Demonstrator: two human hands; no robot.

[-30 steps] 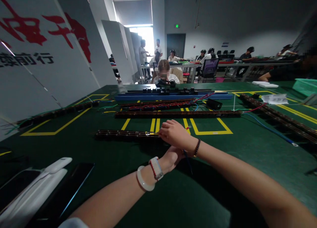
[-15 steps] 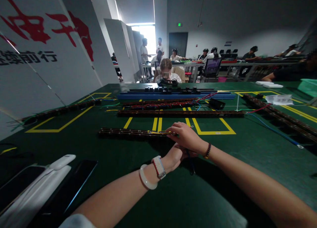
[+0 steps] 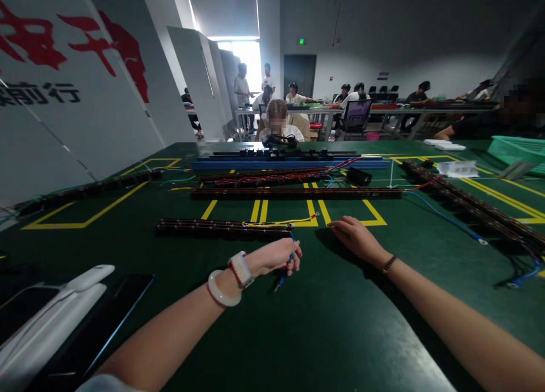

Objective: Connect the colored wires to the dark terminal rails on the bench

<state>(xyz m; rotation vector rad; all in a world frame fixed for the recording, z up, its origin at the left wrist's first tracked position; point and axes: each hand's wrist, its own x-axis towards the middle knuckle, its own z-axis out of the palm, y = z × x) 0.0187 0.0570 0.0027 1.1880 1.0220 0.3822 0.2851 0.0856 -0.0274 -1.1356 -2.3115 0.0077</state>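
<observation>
Beyond the dark green worktop, marked with yellow tape, people sit before a grey wall. A short dark strip, ridged and dotted with bright specks, lies near the middle; a yellow wire runs past its right end to a ring-shaped tip. The left hand is closed around a blue wire just beside that end, hiding part of it. The right hand, fingers loosely spread, has nothing visible in its grasp. Behind lie a long dark strip and a blue rail; a dark phone rests near left
</observation>
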